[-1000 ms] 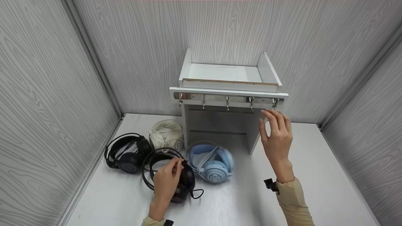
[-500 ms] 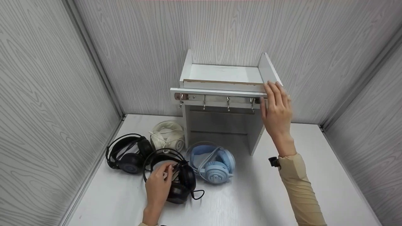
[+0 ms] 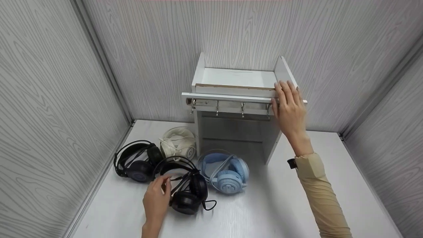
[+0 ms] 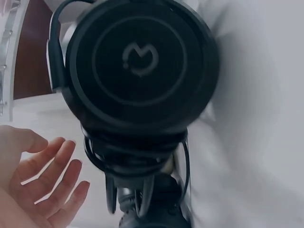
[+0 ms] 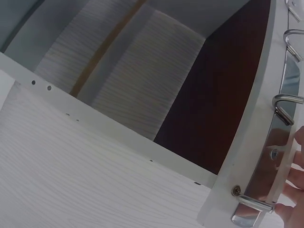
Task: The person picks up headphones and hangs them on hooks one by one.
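Note:
My left hand (image 3: 156, 198) is beside the nearer pair of black headphones (image 3: 186, 202), its fingers loosely bent around nothing. In the left wrist view a gap shows between that hand (image 4: 47, 185) and the round black earcup (image 4: 140, 61). My right hand (image 3: 290, 114) rests on the right end of the white hook rail (image 3: 231, 97), fingers fairly straight over its front and hiding the end hook. The right wrist view shows those fingertips (image 5: 295, 178) at the metal plate, close to an end hook (image 5: 256, 203).
Light blue headphones (image 3: 228, 182) lie before the white shelf unit (image 3: 272, 145). White headphones (image 3: 178, 145) and another black pair (image 3: 140, 171) lie to the left. Several metal hooks (image 3: 243, 109) line the rail. Grey wood-grain walls (image 3: 53, 99) enclose the white table (image 3: 330, 185).
My right hand has moved up and forward from below the rail onto its right end. My left hand has drawn back leftward from the nearer black headphones, which stay put.

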{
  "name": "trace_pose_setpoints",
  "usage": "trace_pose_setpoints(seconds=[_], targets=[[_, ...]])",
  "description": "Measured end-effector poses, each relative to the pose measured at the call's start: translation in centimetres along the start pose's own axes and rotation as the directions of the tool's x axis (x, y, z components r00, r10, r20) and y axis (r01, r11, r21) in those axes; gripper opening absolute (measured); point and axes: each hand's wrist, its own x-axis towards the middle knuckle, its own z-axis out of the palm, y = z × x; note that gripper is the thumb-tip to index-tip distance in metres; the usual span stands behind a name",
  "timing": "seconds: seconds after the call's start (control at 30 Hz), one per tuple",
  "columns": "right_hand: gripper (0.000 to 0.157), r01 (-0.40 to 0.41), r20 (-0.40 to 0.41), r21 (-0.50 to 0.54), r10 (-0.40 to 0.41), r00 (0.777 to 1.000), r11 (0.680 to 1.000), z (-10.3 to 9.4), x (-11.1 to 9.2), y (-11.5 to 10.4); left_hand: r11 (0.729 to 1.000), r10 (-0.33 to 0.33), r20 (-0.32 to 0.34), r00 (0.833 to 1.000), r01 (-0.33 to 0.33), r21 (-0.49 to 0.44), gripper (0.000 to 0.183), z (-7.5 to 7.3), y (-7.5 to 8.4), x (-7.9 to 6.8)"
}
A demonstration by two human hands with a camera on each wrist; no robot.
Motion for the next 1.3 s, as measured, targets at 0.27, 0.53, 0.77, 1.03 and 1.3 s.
trace_pose_setpoints(seconds=[0.27,0.53,0.77,1.03,1.3], targets=[[0.042,0.0,0.004,-0.008,0.0,1.0,1.0,0.3,0.1,-0.1,0.99,-0.133,0.028,0.991,0.132,0.039,0.012,-0.7,-1.5,-0.4],[0.04,-0.011,-0.02,0.015,0.012,1.0,1.0,0.5,0.0,-0.1,0.967,-0.253,0.05,0.966,0.251,0.033,0.025,-0.6,-2.0,-0.9],[0.04,-0.015,-0.053,0.039,0.017,0.998,0.999,0.9,-0.1,0.2,0.927,-0.376,0.115,0.92,0.374,0.043,0.061,-0.2,-2.1,-1.3],[0.04,-0.031,-0.054,0.056,0.034,0.998,0.998,0.9,-0.4,0.4,0.827,-0.452,0.395,0.8,0.542,-0.15,0.071,0.6,-2.8,-1.9],[0.04,-0.036,-0.077,0.056,0.04,0.996,0.998,1.2,-0.4,0.3,0.613,-0.505,0.517,0.691,0.709,-0.349,0.065,1.1,-3.2,-1.8]])
